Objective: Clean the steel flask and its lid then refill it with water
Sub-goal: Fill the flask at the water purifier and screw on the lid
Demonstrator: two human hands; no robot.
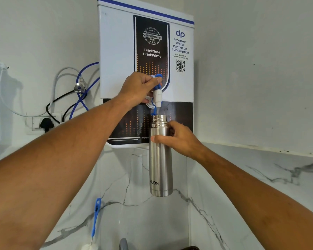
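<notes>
A: Entry 1. The right hand (177,139) is curling round the upper body of the steel flask (160,159), thumb crossing the front. It is holding the flask upright in the air, with the open threaded mouth just under the white spout (157,97) of the wall-mounted water purifier (116,51). Why so close?

B: Probably so the narrow stream is dropping straight into the neck without splashing. Gripping below the shoulder is leaving the mouth free.

A: And the left hand (139,87)?

B: It is closing round the blue tap lever (158,76), thumb pressing on top. Judgement: it is holding the valve open. A thin thread of water seems to be falling into the flask, but it is reading faintly against the dark panel.

A: Noting gaps. The lid is not showing anywhere, and the steel wall is hiding the fill level.

B: The right hand's fingertips are lying behind the flask, out of sight. At the bottom edge the frame is cutting off a grey curved thing (124,244), perhaps a sink tap. A blue-handled bottle brush (96,217) is leaning against the marble wall, its head partly cropped.
</notes>
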